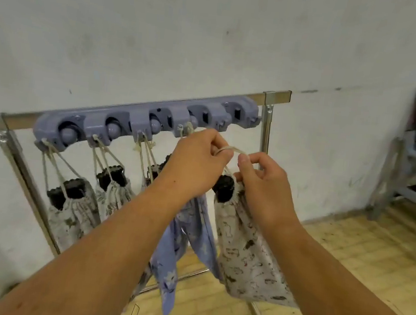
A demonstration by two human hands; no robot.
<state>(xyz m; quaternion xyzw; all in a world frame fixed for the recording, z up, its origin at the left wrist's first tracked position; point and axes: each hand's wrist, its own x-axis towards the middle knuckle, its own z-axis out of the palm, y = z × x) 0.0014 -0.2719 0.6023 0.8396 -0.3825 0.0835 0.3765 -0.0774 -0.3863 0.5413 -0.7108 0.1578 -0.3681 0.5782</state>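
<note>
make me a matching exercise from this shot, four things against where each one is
Things
1. hook rail
2. flowered blue cloth
3. rightmost printed pouch
4. cord loop

Places
A. pinched between the left hand and the right hand
B. mounted along the metal bar
C. hanging below the right hand
D. hanging below the left hand

Pairs: 1-B, 2-D, 3-C, 4-A
</note>
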